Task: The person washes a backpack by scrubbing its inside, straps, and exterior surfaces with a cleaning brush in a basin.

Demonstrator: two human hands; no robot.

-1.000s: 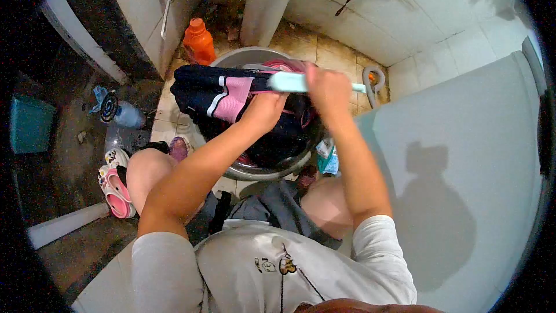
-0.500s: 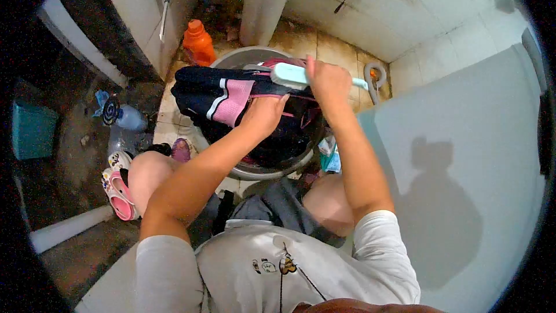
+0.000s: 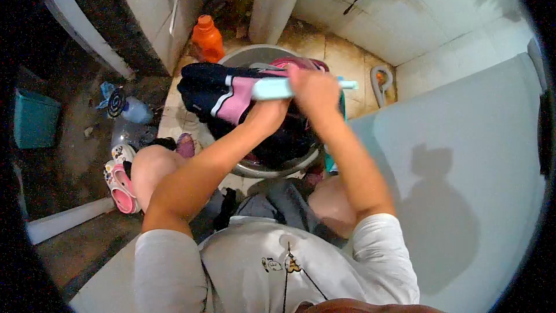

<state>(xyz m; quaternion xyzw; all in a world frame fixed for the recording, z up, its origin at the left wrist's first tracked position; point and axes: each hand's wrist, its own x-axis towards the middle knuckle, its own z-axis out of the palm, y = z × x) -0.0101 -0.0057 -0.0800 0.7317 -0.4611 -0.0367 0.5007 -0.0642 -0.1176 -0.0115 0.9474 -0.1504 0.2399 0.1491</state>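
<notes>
A black and pink backpack (image 3: 234, 101) with a white stripe lies wet in a round grey basin (image 3: 248, 55) between my knees. My left hand (image 3: 269, 116) grips the bag near its pink panel, its fingers partly hidden by the brush above them. My right hand (image 3: 315, 94) is closed around a pale mint scrub brush (image 3: 271, 88), a little blurred. The brush lies across the top of the bag, over my left fingers. Its bristles are out of sight underneath, and its handle end sticks out to the right.
An orange bottle (image 3: 207, 39) stands behind the basin, near a white pipe (image 3: 279, 3). A grey hose (image 3: 381, 87) curls on the tiles at right, beside a large pale grey panel (image 3: 452, 185). Pink and white clogs (image 3: 121, 188) and a teal bin (image 3: 36, 119) are at left.
My right hand has moved the brush left and slightly down along the backpack, closer to my left hand. My left hand keeps its hold, and the view has shifted slightly.
</notes>
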